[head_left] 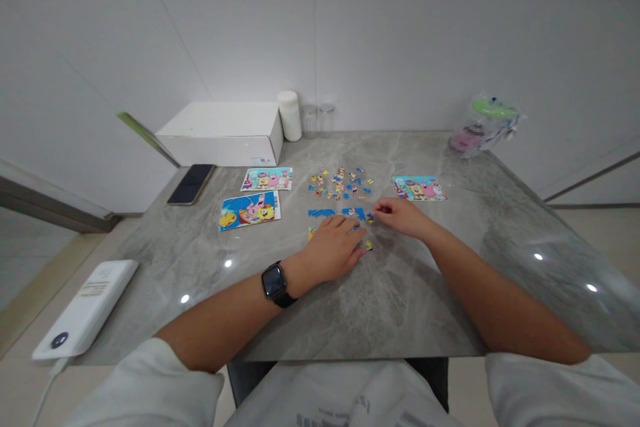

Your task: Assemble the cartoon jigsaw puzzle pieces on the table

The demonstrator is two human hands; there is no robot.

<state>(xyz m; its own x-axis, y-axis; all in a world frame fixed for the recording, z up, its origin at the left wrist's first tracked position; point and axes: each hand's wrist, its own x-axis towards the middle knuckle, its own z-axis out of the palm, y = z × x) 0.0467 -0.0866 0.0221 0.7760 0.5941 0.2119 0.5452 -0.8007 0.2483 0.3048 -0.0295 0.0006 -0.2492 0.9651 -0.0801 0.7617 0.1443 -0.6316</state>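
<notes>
My left hand (336, 248), with a black watch at the wrist, lies palm down, fingers stretched over a partly joined jigsaw puzzle. Blue strips of joined pieces (321, 213) show beyond its fingers; the hand hides what is beneath. My right hand (399, 215) is closed in a pinch at the puzzle's right side, with a blue and yellow puzzle piece (370, 218) at its fingertips. Near my left thumb lies a yellowish loose piece (369, 245). A scattered group of loose puzzle pieces (340, 185) lies just past the strips.
Cartoon picture cards (250, 210) lie at left, another card (419, 188) at right. Around the grey table (400, 300) are a phone (192, 185), white box (220, 133), white bottle (290, 117), two glasses (326, 121), a plastic-wrapped container (483, 127) and a corded power bank (87, 307).
</notes>
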